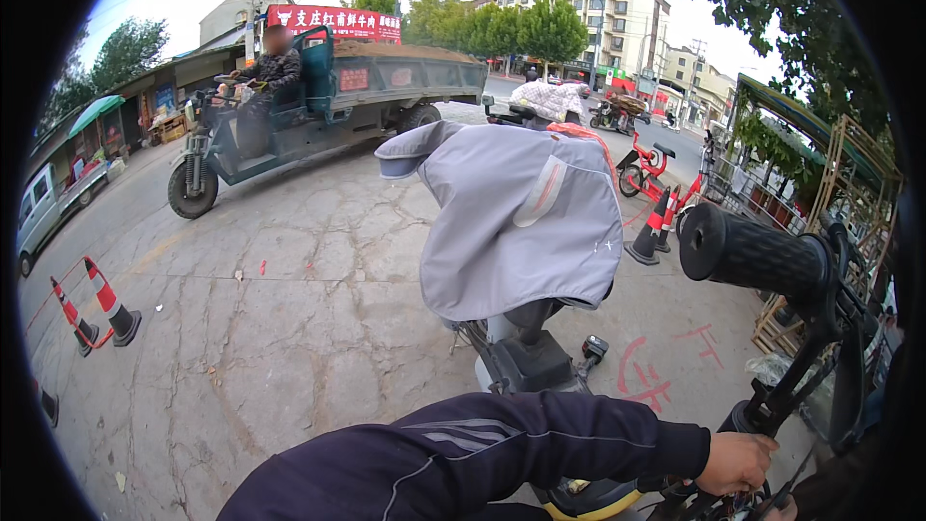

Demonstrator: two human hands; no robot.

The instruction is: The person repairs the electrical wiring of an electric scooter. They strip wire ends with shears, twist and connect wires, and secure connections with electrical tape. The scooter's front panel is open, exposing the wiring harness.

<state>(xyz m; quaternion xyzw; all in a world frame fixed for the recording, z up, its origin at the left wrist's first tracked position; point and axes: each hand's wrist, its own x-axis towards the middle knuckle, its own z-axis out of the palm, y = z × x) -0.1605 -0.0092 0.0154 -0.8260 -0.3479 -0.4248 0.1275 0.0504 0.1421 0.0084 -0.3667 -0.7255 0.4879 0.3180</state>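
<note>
My left arm, in a dark navy sleeve with grey stripes, reaches across the bottom of the view. At its end, my left hand (738, 463) is closed beside the black steering stem (752, 413) of a bike or scooter, close to some thin wires (772, 502); what its fingers grip is hidden. Just below, a small part of my right hand (781, 511) shows at the lower edge, its fingers mostly out of sight. Above them rises the black handlebar with a textured rubber grip (757, 251), which neither hand touches.
A parked scooter wears a grey wind cover (526, 217). Traffic cones stand at the left (114, 304) and right (648, 232). A rider drives a green cargo tricycle (405, 82) loaded with soil. A red bicycle (648, 166) and wooden racks (844, 174) are at the right.
</note>
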